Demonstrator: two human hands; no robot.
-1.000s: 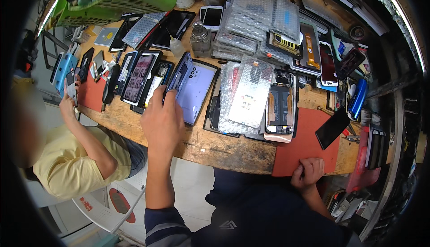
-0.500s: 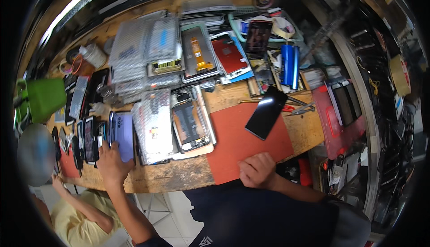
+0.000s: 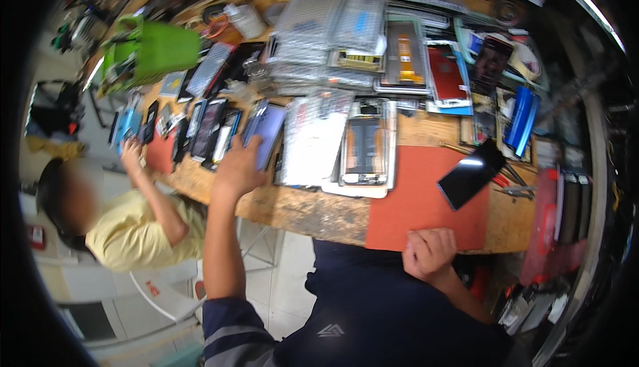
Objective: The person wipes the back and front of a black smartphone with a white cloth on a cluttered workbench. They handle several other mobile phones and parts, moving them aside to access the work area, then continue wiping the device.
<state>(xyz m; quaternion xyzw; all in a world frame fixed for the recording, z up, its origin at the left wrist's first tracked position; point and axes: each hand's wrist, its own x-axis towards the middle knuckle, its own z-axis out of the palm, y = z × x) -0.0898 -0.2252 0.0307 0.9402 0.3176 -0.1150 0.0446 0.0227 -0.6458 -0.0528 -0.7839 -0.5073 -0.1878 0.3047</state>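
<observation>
My left hand [image 3: 234, 171] reaches over the table's left part, its fingers spread against the lower end of a purple phone back [image 3: 267, 131]. Whether it grips the piece cannot be made out. Loosely curled, my right hand [image 3: 430, 252] rests at the front edge of the red-orange mat [image 3: 413, 200], with nothing visible in it. A black phone [image 3: 471, 175] with a glossy screen lies slanted on the mat's right side. Between my hands sit a bubble-wrapped white packet [image 3: 316, 141] and an opened phone [image 3: 366, 144] with its inner parts showing.
Bubble-wrapped packets [image 3: 313, 27] are stacked at the back, beside a red panel [image 3: 447, 74]. Pliers [image 3: 518, 192] lie right of the mat, below a blue roll [image 3: 522, 122]. A green bin [image 3: 163, 51] stands far left. Another person in yellow [image 3: 143, 227] works at the left end.
The view has swung left, so the table appears further right and the other person shows more fully. My left hand stays by the purple phone back; my right hand remains curled at the mat.
</observation>
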